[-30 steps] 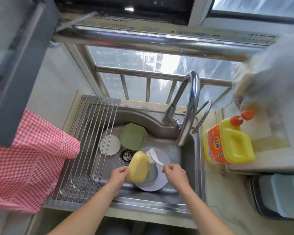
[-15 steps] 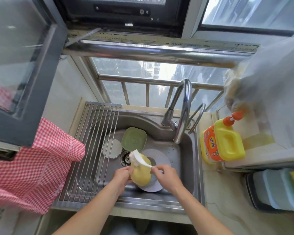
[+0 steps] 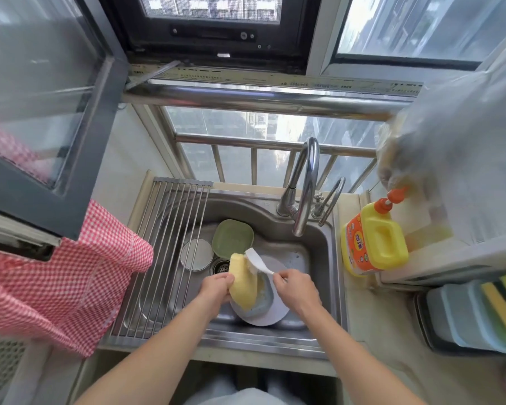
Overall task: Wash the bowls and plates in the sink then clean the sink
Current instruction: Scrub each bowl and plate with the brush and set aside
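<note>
Over the sink's (image 3: 327,252) front edge, left hand (image 3: 215,289) grips the tilted yellow bowl (image 3: 243,287) while right hand (image 3: 294,289) pinches the white brush (image 3: 257,260) (best scrubbed rim-to-base, bowl braced above the plate (image 3: 270,314)).

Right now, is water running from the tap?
No, the tap spout hangs dry over the sink, with no stream visible below it.

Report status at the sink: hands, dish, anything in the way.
Left hand grips yellow dish; right hand pinches white brush, head against the dish. White plate and blue-grey dish beneath. Nothing in the way.
</note>
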{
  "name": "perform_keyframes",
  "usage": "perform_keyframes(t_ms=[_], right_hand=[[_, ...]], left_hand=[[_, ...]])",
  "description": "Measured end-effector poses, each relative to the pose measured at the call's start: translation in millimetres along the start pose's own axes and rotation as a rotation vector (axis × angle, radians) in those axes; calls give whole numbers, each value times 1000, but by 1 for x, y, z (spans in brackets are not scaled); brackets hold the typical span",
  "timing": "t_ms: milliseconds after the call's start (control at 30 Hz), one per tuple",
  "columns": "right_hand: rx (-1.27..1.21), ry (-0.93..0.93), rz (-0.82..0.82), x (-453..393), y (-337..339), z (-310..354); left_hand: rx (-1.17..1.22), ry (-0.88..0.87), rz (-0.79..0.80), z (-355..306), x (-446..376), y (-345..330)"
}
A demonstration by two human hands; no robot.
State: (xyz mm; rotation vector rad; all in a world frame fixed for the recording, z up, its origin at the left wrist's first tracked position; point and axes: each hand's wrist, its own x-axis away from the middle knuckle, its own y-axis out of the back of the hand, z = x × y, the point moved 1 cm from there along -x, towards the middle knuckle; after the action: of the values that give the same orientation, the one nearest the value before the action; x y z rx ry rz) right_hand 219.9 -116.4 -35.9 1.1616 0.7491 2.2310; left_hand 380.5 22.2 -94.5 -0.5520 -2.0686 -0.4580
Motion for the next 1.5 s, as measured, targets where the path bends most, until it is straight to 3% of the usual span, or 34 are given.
perform_keyframes(t_ms=[100,267,400,567,700,767,867,1000,1100,1267,1400,1500], right_hand=[[-100,96,95,9,3,-5],[-79,-50,35,14,6,-21],[-197,110,164,24,13,-5],[-57,-50,3,17,22,-14],[-184,44,115,20,20,-6],[-148,18,65,18,15,-8],[-64,-52,-22,14,12,-15],[-166,73,108,21,10,-9],[-97,-1,9,17,12,-15],[-85,170,50,25,8,-6],[-39,15,-98,19,11,-16],[-50,138,-12,26,7,-7]], left_hand=[[139,25,-15,-7,4,1],[203,62,5,-12,11,-1],[202,51,34,-14,20,-9],[155,30,94,-13,25,-9],[84,-7,136,-9,27,-5],[100,-8,136,-9,27,-5],[105,-1,114,-9,27,-5],[158,6,65,-7,20,-6],[270,26,28,-8,21,-10],[417,46,-95,-18,28,-15],[449,82,-119,-17,25,-13],[455,94,-99,-15,24,-14]])
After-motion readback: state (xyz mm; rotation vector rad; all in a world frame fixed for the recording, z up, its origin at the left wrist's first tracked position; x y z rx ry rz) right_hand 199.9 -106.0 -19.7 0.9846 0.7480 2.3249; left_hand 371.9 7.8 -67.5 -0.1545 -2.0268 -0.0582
